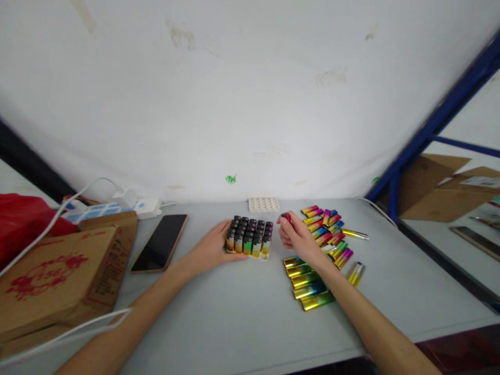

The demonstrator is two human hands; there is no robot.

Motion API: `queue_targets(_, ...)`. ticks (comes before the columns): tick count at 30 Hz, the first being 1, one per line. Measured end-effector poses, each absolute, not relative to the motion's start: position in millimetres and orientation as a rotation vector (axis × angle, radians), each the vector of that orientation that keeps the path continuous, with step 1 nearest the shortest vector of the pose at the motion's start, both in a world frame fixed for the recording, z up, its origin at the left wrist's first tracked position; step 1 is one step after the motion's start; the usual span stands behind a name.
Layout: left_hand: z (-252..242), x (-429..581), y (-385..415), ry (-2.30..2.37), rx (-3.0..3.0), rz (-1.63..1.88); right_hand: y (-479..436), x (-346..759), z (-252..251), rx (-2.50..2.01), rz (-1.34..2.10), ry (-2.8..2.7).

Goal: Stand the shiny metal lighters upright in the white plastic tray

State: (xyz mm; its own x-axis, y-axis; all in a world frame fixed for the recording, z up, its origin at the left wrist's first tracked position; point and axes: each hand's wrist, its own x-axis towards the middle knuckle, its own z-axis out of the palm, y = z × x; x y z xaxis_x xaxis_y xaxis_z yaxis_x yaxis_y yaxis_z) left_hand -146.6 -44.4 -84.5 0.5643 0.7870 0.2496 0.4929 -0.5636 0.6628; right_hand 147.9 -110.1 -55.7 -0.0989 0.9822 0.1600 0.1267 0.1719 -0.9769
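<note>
left hand (pixel 213 249) rests against the left side of the tray of lighters (pixel 250 237), fingers loosely curled on it, steadying rather than gripping. right hand (pixel 299 238) pinches a single lighter (pixel 286 216) between thumb and fingertips, just right of the tray, above the bench (pixel 234 312). loose lighters (pixel 326 229) lie in rows beside and under the right wrist. a phone (pixel 160 242) and cardboard box (pixel 58 276) lie to the left. judged light, rigid and glossy, hence slippery: best pinched across its flat sides near mid-body.
</note>
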Motion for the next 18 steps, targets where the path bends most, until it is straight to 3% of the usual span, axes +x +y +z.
queue_targets(9,-84.5,-147.4,-44.8,1.005,2.252,0.743,-123.5,143.1,-44.9,-1.400,0.506,-1.676)
queue_targets(18,-85.7,-147.1,-42.8,1.018,2.259,0.739,-125.0,134.4,-45.6,-1.392,0.529,-1.674)
